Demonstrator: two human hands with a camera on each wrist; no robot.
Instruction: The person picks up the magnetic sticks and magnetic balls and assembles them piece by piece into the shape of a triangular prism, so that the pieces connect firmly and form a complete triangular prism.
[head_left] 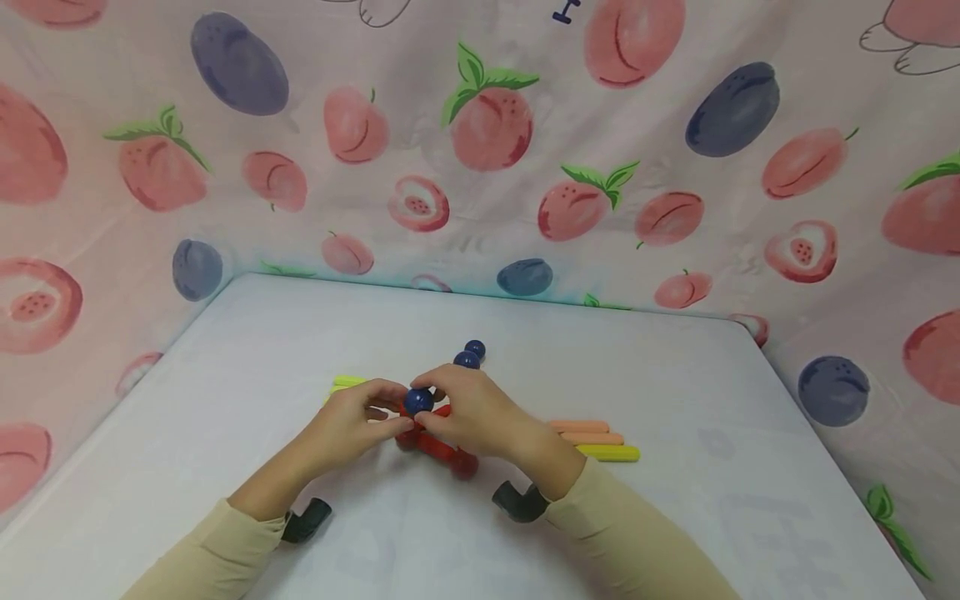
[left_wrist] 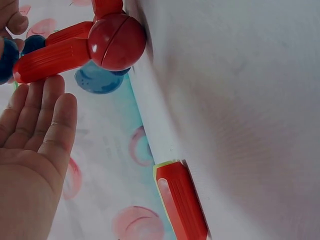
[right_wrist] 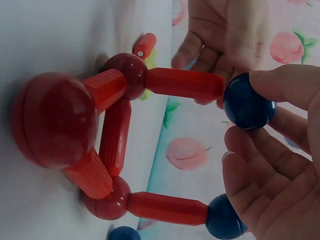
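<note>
A dark blue ball point(head_left: 418, 401) is pinched between the thumb and fingers of my right hand point(head_left: 480, 408). In the right wrist view this ball point(right_wrist: 249, 101) sits at the end of a red rod point(right_wrist: 185, 83); whether the two are joined I cannot tell. The rod belongs to a frame of red balls point(right_wrist: 55, 120) and ribbed red rods resting on the table. Another upright rod point(right_wrist: 167, 208) ends in a second blue ball point(right_wrist: 225, 216). My left hand point(head_left: 352, 425) is beside the rod, its extended fingers point(left_wrist: 52, 92) by the rod's end in the left wrist view.
Beyond my right hand are blue balls point(head_left: 475, 349). Orange sticks point(head_left: 588, 438) and a yellow stick point(head_left: 609, 453) lie to the right, more yellow sticks point(head_left: 349, 381) to the left. A loose red rod point(left_wrist: 182, 200) shows in the left wrist view. Fruit-patterned cloth point(head_left: 450, 192) surrounds the white table point(head_left: 675, 533).
</note>
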